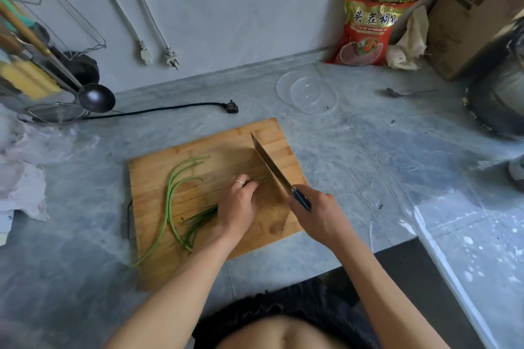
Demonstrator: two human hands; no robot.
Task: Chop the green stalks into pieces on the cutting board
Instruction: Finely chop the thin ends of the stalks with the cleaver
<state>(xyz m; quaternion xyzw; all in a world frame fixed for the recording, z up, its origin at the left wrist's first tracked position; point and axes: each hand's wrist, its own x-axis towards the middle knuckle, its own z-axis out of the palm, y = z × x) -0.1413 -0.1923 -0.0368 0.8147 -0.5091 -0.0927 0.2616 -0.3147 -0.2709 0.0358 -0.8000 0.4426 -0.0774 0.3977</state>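
A wooden cutting board point(198, 261) lies on the grey counter. Several long green stalks point(170, 201) curve across its left half, and one end hangs over the board's front edge. My left hand point(236, 207) lies over the gathered stalk ends with its fingers curled down on them, a ring on one finger. My right hand point(320, 214) grips the dark handle of a cleaver point(269, 167). The blade sits edge-down on the board right beside my left fingertips, its tip pointing toward the wall. The stalks under my left hand are hidden.
A clear glass bowl point(307, 92) stands behind the board to the right, with a spoon point(408, 92) farther right. A red bag point(368, 22), cloth and cardboard box point(470, 14) line the back wall. A black plug and cord point(198, 107) lie behind the board. A utensil rack with a ladle point(96, 98) is at left.
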